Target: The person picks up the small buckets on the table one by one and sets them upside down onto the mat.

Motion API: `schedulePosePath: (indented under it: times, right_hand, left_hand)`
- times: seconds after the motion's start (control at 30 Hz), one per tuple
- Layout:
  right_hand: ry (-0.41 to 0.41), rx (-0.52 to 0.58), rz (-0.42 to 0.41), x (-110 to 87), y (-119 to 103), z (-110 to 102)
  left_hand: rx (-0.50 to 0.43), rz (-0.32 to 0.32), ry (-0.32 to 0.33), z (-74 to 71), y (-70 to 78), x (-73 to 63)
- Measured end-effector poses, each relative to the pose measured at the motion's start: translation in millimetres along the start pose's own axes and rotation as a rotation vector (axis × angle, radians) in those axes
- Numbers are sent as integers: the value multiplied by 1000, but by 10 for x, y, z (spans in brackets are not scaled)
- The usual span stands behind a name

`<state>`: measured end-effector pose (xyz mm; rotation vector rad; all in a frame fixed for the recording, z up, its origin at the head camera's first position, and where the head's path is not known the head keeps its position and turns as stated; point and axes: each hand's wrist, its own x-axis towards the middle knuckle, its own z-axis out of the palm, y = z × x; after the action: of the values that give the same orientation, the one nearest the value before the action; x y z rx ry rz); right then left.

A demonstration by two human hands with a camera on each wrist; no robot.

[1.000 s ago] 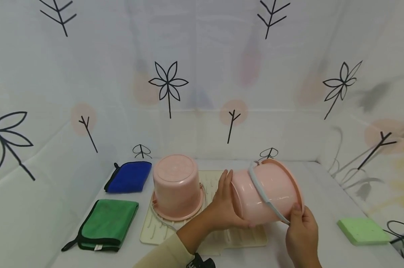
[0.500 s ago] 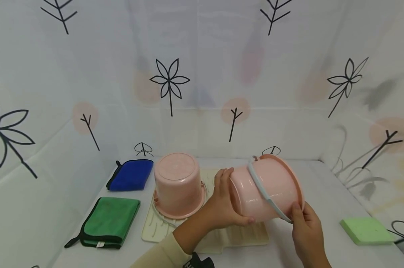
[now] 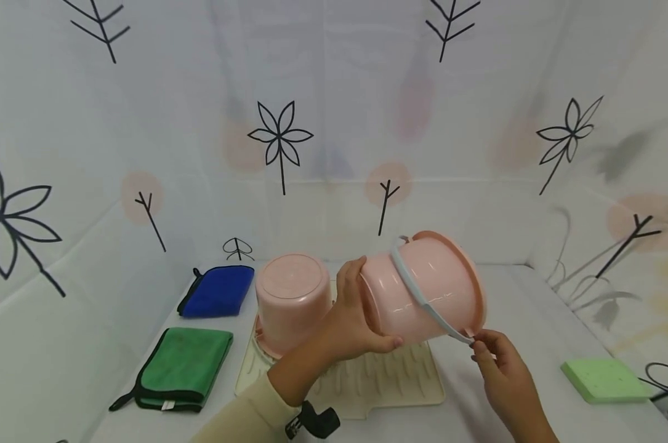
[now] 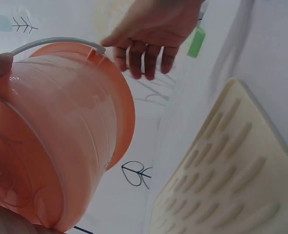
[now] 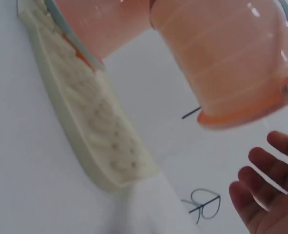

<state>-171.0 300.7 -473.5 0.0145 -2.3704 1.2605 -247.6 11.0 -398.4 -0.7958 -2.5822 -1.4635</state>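
My left hand (image 3: 350, 326) grips a pink bucket (image 3: 439, 283) round its base end, holding it tilted on its side above the table with the mouth facing right. A pale grey handle (image 3: 417, 286) lies across the bucket's wall. Close to the handle's lower pivot at the rim is my right hand (image 3: 511, 378), its thumb right at the handle and the other fingers loose and spread, apart from the bucket in the right wrist view. A second pink bucket (image 3: 292, 295) stands upside down on a cream ridged draining mat (image 3: 389, 381), partly hidden by my left forearm.
On the left lie a folded blue cloth (image 3: 217, 292) and a folded green cloth (image 3: 184, 363), both edged in black. A light green sponge block (image 3: 605, 380) rests at the far right. Patterned white curtain (image 3: 334, 123) encloses the back and sides of the white table (image 3: 461, 400).
The held bucket has risen and shifted left with my left hand. My right hand has let go of the bucket's rim and moved to the handle's end.
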Motion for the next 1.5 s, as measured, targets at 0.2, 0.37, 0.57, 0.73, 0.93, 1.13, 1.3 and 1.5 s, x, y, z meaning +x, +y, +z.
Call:
schedulePosePath:
  times: [0.2,0.37,0.57,0.73,0.93,1.13,1.3,1.5]
  right_hand:
    - [-163,-115,-86,-63,174,49]
    - [-409,-222,-84,-110,297,154]
    - [-512,-269,-154,-147,359,283]
    - [-495,-324,-185,-166,370,303]
    - [-555,-328,-148,-163,363,276]
    - [-588,-303,-86,-132,359,281]
    - [-594,-305,-67,-127,362,295]
    - [-565,-314,-127,-151,397,276]
  left_hand:
    - [-16,20,32,-148,36,43]
    - [1,0,27,-320,172,71]
    - [75,-36,8,-548,381,73]
    - [152,-33,1,-672,458,90]
    - [241,-44,12,-769,482,148]
    - [315,-106,3,-774,546,207]
    - [412,-99,-67,-740,623,273]
    - [566,-93,-171,-628,696,392]
